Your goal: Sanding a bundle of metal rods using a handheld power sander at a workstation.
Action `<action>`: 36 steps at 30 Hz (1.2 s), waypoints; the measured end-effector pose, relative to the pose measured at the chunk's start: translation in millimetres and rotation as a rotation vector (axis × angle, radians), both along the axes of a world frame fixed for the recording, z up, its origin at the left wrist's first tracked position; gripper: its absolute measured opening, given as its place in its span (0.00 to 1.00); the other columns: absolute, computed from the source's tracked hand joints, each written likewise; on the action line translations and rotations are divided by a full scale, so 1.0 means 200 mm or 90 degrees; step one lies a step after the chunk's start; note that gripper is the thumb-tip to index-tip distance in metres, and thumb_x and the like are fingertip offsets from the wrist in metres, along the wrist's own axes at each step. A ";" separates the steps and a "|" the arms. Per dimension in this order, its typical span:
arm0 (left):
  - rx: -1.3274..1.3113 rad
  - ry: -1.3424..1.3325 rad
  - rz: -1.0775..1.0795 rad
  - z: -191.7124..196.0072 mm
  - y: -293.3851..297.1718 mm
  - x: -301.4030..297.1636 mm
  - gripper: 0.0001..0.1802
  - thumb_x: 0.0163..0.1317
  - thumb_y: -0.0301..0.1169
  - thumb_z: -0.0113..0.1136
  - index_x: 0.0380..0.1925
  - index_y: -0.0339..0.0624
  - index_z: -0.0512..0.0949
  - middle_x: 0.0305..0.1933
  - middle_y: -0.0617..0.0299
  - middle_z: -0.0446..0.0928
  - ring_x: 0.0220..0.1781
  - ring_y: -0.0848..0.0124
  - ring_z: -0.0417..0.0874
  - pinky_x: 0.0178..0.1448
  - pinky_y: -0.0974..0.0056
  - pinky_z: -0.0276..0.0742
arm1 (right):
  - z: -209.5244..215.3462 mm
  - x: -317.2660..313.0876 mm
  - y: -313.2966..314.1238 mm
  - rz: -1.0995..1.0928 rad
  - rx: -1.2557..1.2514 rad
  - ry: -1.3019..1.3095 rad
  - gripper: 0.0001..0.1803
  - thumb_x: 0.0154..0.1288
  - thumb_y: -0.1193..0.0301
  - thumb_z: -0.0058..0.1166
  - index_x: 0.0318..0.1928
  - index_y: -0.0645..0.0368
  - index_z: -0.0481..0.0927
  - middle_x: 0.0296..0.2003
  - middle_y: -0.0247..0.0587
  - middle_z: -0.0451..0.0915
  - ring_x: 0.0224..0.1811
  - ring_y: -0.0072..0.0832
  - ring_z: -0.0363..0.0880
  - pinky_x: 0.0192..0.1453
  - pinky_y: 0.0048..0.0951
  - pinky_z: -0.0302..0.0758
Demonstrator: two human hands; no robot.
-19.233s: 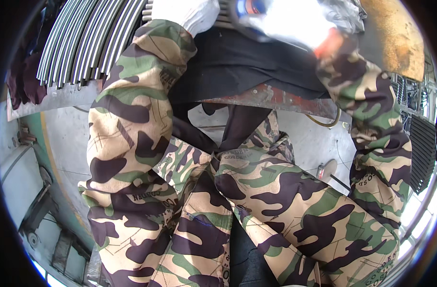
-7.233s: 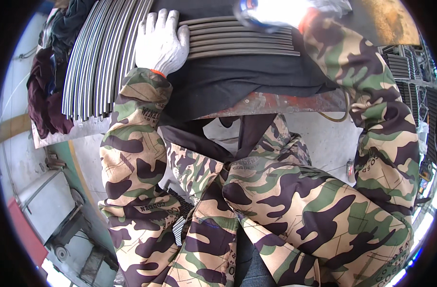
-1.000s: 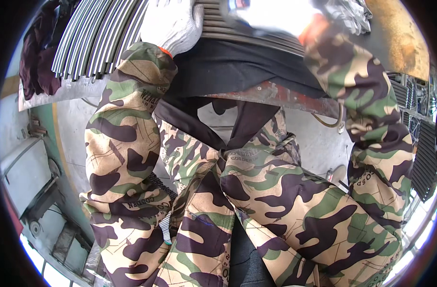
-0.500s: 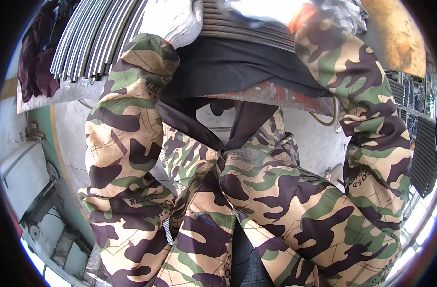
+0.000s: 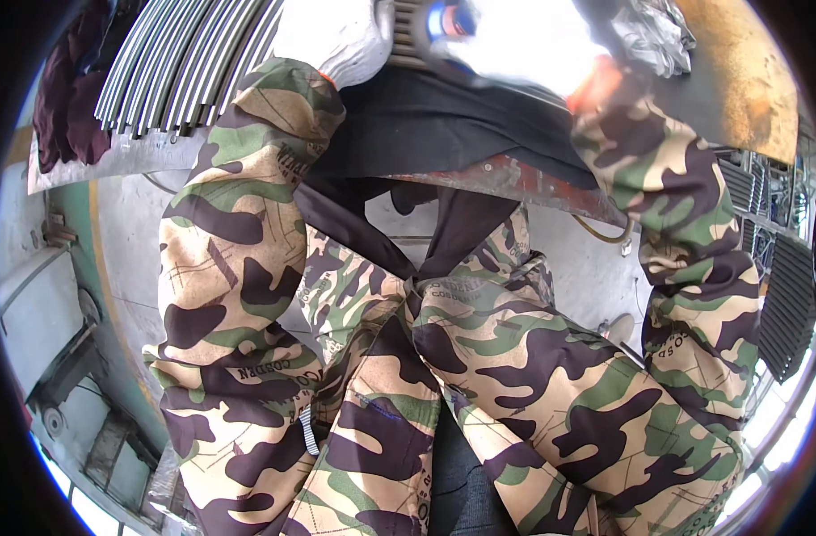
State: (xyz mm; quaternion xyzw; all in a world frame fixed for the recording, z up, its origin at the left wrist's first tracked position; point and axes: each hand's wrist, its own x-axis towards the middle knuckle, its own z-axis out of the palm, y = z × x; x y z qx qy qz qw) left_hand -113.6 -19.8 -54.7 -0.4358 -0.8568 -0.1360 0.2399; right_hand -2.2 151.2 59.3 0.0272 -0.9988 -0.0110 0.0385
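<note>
My left hand (image 5: 332,36), in a white glove, lies over the metal rods (image 5: 189,67) at the top of the view. The upper edge cuts off part of it, and its fingertips do not show clearly. To its right is my right hand (image 5: 538,45), also gloved in white and smeared by motion. At that hand's left side is a dark round thing (image 5: 445,22) with a blue and red middle, apparently in its grip. A few rods show between the two hands. Black cloth (image 5: 426,129) hangs over the table edge just below them.
A dark red cloth (image 5: 68,125) lies left of the rods. Crumpled clear plastic (image 5: 658,40) and a rusty yellowish board (image 5: 739,71) are at the right. The worn table edge (image 5: 551,183) crosses before my lap. More dark rods (image 5: 788,304) are stacked at far right.
My right hand has moved slightly down, and the dark round thing beside it now shows its blue and red middle. My left hand has shifted a little to the right.
</note>
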 end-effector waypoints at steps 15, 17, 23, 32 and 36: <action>-0.003 -0.001 0.062 -0.01 0.09 -0.08 0.27 0.73 0.41 0.53 0.63 0.32 0.78 0.68 0.39 0.78 0.76 0.39 0.71 0.83 0.40 0.57 | -0.02 -0.05 0.04 -0.033 0.040 0.055 0.21 0.61 0.54 0.66 0.45 0.55 0.81 0.40 0.53 0.82 0.43 0.52 0.85 0.48 0.50 0.83; 0.013 0.014 0.065 -0.02 0.12 -0.09 0.27 0.74 0.41 0.53 0.63 0.32 0.78 0.68 0.39 0.77 0.76 0.39 0.71 0.82 0.39 0.57 | -0.02 0.01 0.01 -0.016 0.030 0.058 0.21 0.61 0.53 0.67 0.46 0.55 0.80 0.41 0.53 0.81 0.44 0.51 0.85 0.48 0.49 0.83; 0.006 -0.003 0.054 -0.02 0.13 -0.10 0.28 0.74 0.42 0.53 0.63 0.32 0.78 0.69 0.38 0.76 0.76 0.39 0.70 0.82 0.38 0.58 | 0.03 -0.04 -0.02 -0.065 0.024 0.014 0.25 0.58 0.52 0.71 0.47 0.55 0.81 0.43 0.52 0.81 0.47 0.51 0.84 0.50 0.49 0.83; 0.028 0.047 0.029 -0.02 0.12 -0.10 0.27 0.72 0.41 0.55 0.61 0.31 0.79 0.67 0.39 0.78 0.74 0.40 0.73 0.81 0.39 0.59 | -0.01 -0.04 0.04 -0.054 0.042 0.023 0.23 0.60 0.52 0.67 0.47 0.55 0.82 0.42 0.53 0.81 0.46 0.52 0.85 0.50 0.50 0.83; 0.028 0.020 0.015 0.00 0.07 -0.01 0.27 0.70 0.40 0.57 0.60 0.30 0.79 0.66 0.39 0.79 0.72 0.40 0.74 0.81 0.40 0.60 | 0.00 -0.05 0.07 -0.096 0.059 0.013 0.24 0.61 0.51 0.66 0.47 0.55 0.82 0.43 0.54 0.81 0.46 0.53 0.85 0.51 0.50 0.83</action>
